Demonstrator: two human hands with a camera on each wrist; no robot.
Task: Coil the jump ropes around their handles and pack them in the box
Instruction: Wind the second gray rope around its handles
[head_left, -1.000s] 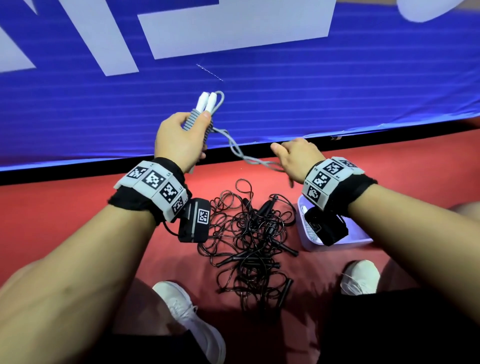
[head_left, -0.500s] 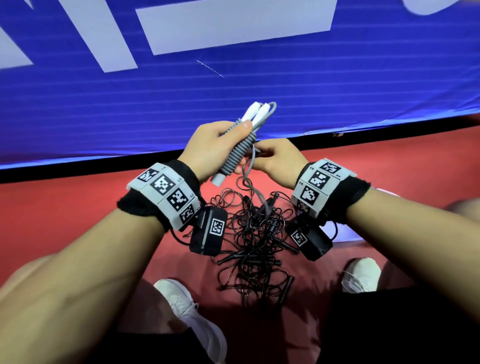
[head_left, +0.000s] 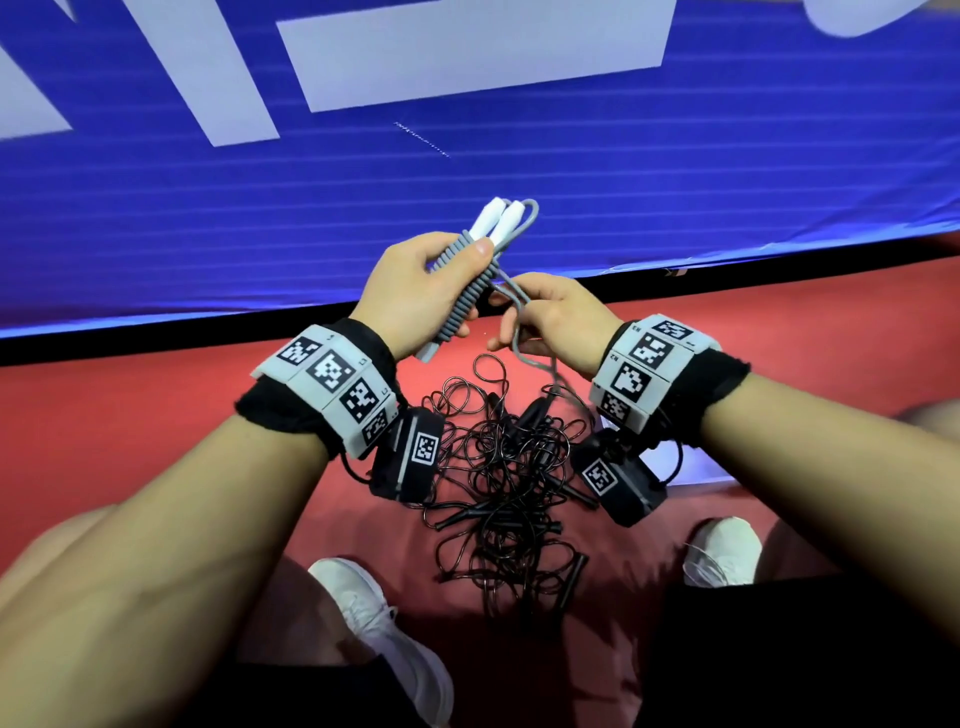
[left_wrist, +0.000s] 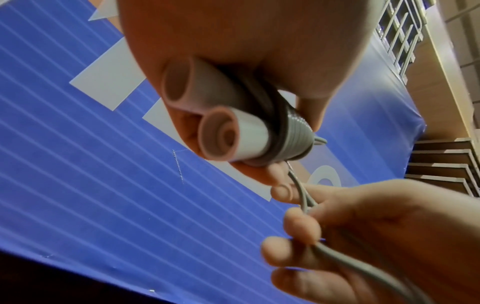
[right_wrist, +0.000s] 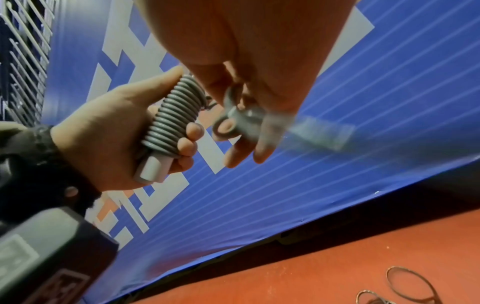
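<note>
My left hand (head_left: 415, 291) grips the two white handles (head_left: 498, 221) of a grey jump rope, held side by side, with grey rope (head_left: 465, 301) coiled tightly round them. In the left wrist view the handle ends (left_wrist: 221, 131) point at the camera and the coil (left_wrist: 296, 135) sits behind them. My right hand (head_left: 550, 317) pinches the loose end of the grey rope (head_left: 519, 332) just right of the coil; the right wrist view shows that rope (right_wrist: 233, 117) blurred between its fingers. Black jump ropes (head_left: 498, 467) lie tangled on the red floor below both hands.
A blue padded wall with white shapes (head_left: 467, 104) stands close in front. A pale box (head_left: 696, 470) shows partly behind my right wrist. My white shoes (head_left: 384, 623) (head_left: 722, 551) flank the black tangle on the red floor (head_left: 130, 415).
My left hand has carried the handles right and down toward the centre, and the right hand has come in from the right to meet them. More grey rope is wound on the handles.
</note>
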